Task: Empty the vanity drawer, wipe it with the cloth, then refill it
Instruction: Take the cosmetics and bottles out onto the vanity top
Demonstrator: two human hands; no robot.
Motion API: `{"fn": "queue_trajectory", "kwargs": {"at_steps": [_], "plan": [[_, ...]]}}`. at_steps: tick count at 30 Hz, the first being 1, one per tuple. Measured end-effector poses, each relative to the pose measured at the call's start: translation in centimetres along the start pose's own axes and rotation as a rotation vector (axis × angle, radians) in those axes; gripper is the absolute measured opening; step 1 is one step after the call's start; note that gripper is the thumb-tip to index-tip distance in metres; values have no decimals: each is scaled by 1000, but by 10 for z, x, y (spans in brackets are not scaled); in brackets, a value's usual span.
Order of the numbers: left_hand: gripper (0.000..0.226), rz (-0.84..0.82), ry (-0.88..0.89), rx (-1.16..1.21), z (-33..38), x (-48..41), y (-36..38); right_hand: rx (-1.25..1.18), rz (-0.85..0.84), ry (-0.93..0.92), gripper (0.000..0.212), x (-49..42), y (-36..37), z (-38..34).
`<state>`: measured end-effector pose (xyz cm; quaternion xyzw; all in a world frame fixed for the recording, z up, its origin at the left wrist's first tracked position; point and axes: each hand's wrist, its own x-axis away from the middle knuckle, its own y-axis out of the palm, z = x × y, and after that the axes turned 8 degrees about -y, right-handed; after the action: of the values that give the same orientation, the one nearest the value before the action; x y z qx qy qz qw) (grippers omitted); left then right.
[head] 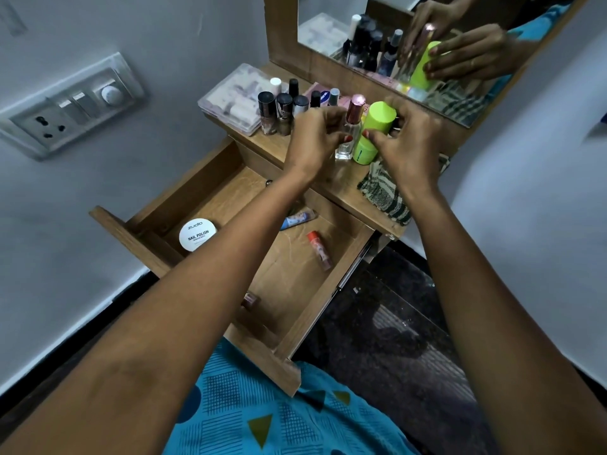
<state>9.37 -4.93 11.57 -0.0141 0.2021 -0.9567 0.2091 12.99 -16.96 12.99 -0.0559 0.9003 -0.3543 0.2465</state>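
**Both hands on bottles atop the vanity**

Your left hand [315, 139] pinches the glass perfume bottle [348, 133] with curled fingertips. Your right hand [410, 142] wraps round the tilted green bottle [377, 121], just beside it at 3 o'clock. The striped cloth [384, 195] lies on the vanity top [341, 178] at 5 o'clock of the bottles. At 7 o'clock the open drawer [289, 284] holds a white nail polish tin [197, 235], a blue tube [297, 219] and an orange tube [318, 251].
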Motion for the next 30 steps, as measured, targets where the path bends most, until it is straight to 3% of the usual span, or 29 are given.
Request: {"fn": "queue_trajectory", "kwargs": {"at_steps": [13, 21, 30], "plan": [[26, 124, -56, -50, -4, 8, -1, 1, -37, 70, 62, 6, 2, 0], [16, 146, -68, -39, -22, 49, -19, -66, 5, 54, 42, 44, -12, -5], [19, 155, -228, -164, -75, 91, -26, -103, -245, 48, 18, 107, 18, -14]]}}
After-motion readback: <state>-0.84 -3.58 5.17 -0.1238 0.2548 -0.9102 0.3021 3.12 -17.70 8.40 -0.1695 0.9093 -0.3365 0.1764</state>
